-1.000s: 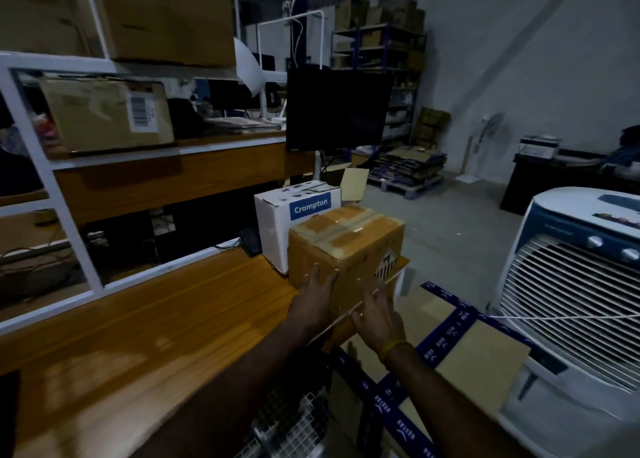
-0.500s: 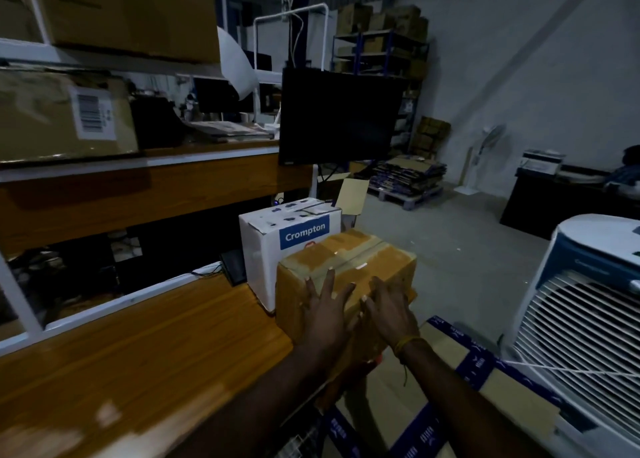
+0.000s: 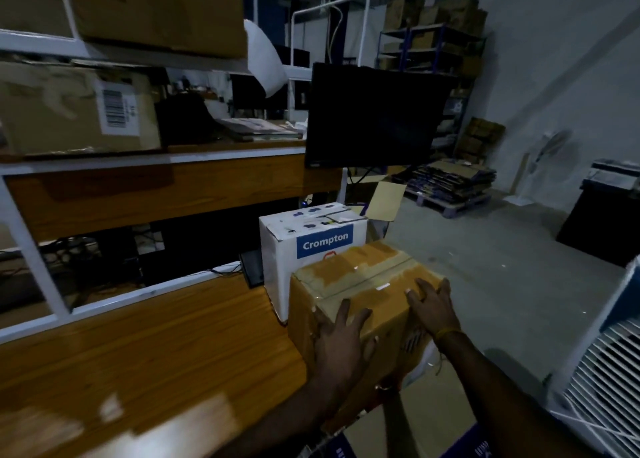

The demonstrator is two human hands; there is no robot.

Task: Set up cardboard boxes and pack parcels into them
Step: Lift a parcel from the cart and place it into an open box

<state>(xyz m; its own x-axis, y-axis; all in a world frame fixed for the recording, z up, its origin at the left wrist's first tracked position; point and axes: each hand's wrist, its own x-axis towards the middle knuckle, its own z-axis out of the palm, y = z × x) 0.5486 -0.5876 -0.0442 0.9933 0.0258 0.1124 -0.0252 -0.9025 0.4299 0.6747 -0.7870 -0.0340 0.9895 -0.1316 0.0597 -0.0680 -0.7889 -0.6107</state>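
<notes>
Cardboard parcel (image 3: pixel 360 305) at five o'clock — left hand (image 3: pixel 341 348) and right hand (image 3: pixel 433 307) press flat, spread apart; best kept level while lifting.

Dim, underexposed indoor frame. Heavy shadow under shelves, faint sheen on counter (image 3: pixel 145 347). Motion blur bottom-left, wide-angle bending at edges, far wall brightest.

Two hands, the left hand (image 3: pixel 341 348) and the right hand (image 3: pixel 433 307), lie on one taped brown carton (image 3: pixel 360 295), with one white Crompton box (image 3: pixel 311 246) just behind it, one dark monitor (image 3: pixel 375 116) above and one white cooler (image 3: pixel 609 371) to its right.
</notes>
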